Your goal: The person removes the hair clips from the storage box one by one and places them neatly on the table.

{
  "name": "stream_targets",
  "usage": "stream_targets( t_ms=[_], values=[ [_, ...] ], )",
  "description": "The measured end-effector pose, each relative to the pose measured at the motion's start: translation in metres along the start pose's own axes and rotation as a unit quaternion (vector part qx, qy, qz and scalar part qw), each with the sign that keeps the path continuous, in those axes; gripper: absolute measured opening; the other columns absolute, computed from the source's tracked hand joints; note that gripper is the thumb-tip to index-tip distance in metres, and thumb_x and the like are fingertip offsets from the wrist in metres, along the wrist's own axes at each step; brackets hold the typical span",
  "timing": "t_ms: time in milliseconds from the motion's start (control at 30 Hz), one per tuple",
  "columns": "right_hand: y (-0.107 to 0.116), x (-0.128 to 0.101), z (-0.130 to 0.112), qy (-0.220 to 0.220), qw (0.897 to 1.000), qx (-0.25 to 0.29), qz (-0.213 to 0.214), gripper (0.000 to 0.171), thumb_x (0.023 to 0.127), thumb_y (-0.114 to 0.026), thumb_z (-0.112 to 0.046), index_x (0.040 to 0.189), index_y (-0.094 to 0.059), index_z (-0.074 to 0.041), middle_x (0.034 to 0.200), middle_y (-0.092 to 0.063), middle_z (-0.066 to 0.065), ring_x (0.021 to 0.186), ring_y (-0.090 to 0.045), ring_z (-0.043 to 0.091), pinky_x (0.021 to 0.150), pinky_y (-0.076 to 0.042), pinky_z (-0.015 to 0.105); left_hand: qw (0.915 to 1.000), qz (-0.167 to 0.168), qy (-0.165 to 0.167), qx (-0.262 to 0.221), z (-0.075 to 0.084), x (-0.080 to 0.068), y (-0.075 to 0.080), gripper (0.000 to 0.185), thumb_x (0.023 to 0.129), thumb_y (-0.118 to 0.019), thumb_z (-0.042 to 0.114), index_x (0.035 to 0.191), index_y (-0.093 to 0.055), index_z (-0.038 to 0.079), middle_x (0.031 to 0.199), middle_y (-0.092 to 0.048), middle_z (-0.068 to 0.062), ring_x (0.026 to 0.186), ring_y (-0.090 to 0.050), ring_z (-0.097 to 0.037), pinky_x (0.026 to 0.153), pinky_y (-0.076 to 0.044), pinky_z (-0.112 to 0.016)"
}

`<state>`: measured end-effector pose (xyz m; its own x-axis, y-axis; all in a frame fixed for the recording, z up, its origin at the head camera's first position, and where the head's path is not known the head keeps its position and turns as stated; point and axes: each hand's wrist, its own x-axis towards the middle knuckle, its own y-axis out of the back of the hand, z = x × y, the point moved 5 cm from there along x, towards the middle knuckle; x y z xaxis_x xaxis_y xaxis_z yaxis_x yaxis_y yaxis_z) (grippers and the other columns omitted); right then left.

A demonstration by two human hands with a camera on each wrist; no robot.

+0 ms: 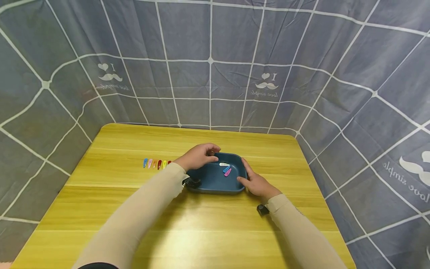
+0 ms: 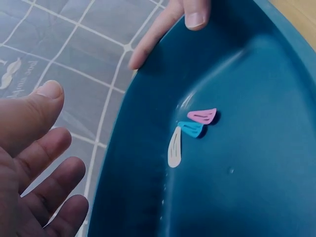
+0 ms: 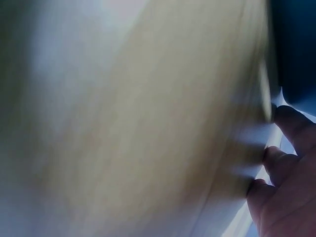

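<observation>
A dark blue tray (image 1: 215, 181) stands near the middle of the yellow wooden table (image 1: 134, 209), and three hair clips lie inside it close together: a white clip (image 2: 174, 147), a blue clip (image 2: 191, 128) and a pink clip (image 2: 202, 115). The left hand (image 1: 198, 156) rests at the far left corner of the tray; from the head view its fingers curve over the rim, but in the left wrist view the fingers look relaxed and spread beside the wall, so it seems to touch the tray and not to clench it. The right hand (image 1: 256, 183) lies against the right side of the tray with fingers quite straight, pressing or steadying, holding nothing. The right wrist view is too blurred to add more. To the left of the tray, a row of coloured clips (image 1: 156, 163) waits on the table, near the left wrist. To my judgement the tray is being set or steadied with both hands; to do this well, both hands should push evenly on opposite sides and keep the tray flat, so the clips inside do not slide, and the left sleeve (image 1: 147, 201) should stay away from the row.
</observation>
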<state>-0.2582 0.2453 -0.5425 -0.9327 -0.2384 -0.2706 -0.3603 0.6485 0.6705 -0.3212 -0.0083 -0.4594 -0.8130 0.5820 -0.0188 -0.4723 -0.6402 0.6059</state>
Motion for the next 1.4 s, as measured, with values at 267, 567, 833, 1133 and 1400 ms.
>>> stream_targets(
  t_ms=[267,567,833,1133,1400],
  values=[
    [-0.001,0.001,0.002,-0.004,1.0,0.001,-0.004,0.085,0.106,-0.057,-0.05,0.165,0.005,-0.055,0.17,-0.034,0.017,0.149,-0.044,0.047,0.122,-0.032,0.065,0.9995,-0.028,-0.005,-0.013,-0.002,0.013,-0.018,0.046,0.105,-0.068,0.021,0.145,-0.059,0.002,0.144,-0.063,-0.018,0.126,-0.063,-0.029,0.11,-0.052,-0.046],
    [0.0,-0.002,0.003,-0.006,1.0,0.009,-0.007,0.086,0.106,-0.057,-0.048,0.167,0.004,-0.048,0.171,-0.031,0.017,0.149,-0.044,0.046,0.122,-0.032,0.066,0.9983,-0.057,0.0,0.011,-0.005,0.032,-0.04,0.042,0.105,-0.067,0.018,0.145,-0.062,0.006,0.143,-0.066,-0.014,0.13,-0.064,-0.027,0.112,-0.051,-0.045],
    [0.0,-0.007,0.005,-0.008,0.999,0.033,-0.018,0.086,0.106,-0.057,-0.048,0.168,0.003,-0.046,0.172,-0.028,0.018,0.151,-0.041,0.047,0.122,-0.033,0.066,0.9946,-0.085,0.021,0.056,-0.008,0.043,-0.061,0.04,0.105,-0.067,0.021,0.144,-0.066,0.015,0.147,-0.065,-0.002,0.14,-0.058,-0.023,0.115,-0.049,-0.042],
    [0.002,-0.007,0.006,0.005,1.0,0.013,-0.014,0.086,0.107,-0.056,-0.049,0.168,0.004,-0.044,0.169,-0.034,0.022,0.144,-0.05,0.047,0.116,-0.04,0.064,0.9812,-0.131,0.036,0.137,-0.012,0.055,-0.085,0.033,0.101,-0.074,0.021,0.134,-0.074,0.023,0.136,-0.072,0.005,0.122,-0.067,-0.015,0.104,-0.055,-0.036],
    [0.001,-0.005,0.006,0.015,1.0,0.005,-0.005,0.086,0.107,-0.056,-0.049,0.169,0.002,-0.044,0.167,-0.038,0.021,0.134,-0.059,0.04,0.109,-0.046,0.056,0.9725,-0.151,0.041,0.173,-0.01,0.059,-0.098,0.037,0.097,-0.078,0.019,0.133,-0.075,0.024,0.135,-0.073,0.006,0.126,-0.066,-0.016,0.107,-0.054,-0.036]
  ],
)
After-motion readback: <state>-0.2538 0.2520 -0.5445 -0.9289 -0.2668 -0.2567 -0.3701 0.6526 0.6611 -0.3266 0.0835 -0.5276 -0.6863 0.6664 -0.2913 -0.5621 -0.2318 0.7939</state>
